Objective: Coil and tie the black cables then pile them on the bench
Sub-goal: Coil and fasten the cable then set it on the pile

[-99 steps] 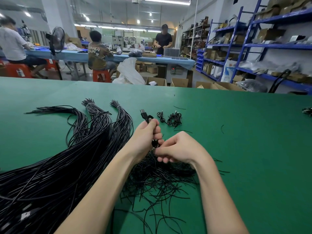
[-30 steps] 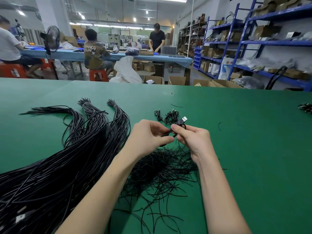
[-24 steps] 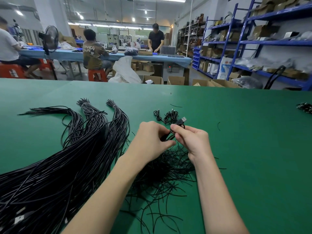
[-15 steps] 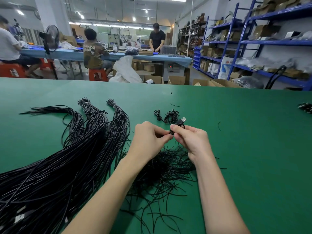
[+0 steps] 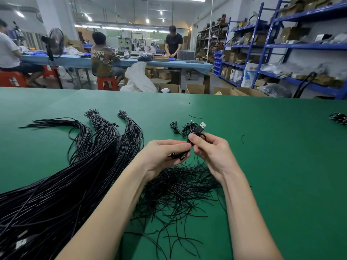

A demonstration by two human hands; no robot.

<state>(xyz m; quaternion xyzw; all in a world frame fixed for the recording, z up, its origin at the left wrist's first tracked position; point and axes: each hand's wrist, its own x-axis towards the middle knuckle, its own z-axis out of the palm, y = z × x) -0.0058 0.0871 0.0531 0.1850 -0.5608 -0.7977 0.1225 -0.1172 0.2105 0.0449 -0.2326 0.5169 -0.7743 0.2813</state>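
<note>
A small coiled black USB cable (image 5: 199, 130) is held above the green bench (image 5: 272, 166), its metal plug sticking up to the right. My left hand (image 5: 165, 152) pinches the lower end of the coil, and my right hand (image 5: 210, 149) pinches its upper part just below the plug. Behind the hands lie a few small tied coils (image 5: 181, 127). A heap of short black tie wires (image 5: 178, 186) lies under my wrists. A large spread of long loose black cables (image 5: 62, 184) fans across the left of the bench.
Another small black bundle (image 5: 339, 118) lies at the bench's right edge. Beyond the bench are cardboard boxes (image 5: 195, 88), blue shelving (image 5: 281, 45) on the right, and people working at a blue table (image 5: 75, 61) with a standing fan (image 5: 54, 42).
Since 3.3 s ago the plug end has swung from left to right and my right hand has taken hold near it. Over the last second both hands stayed almost still on the coil.
</note>
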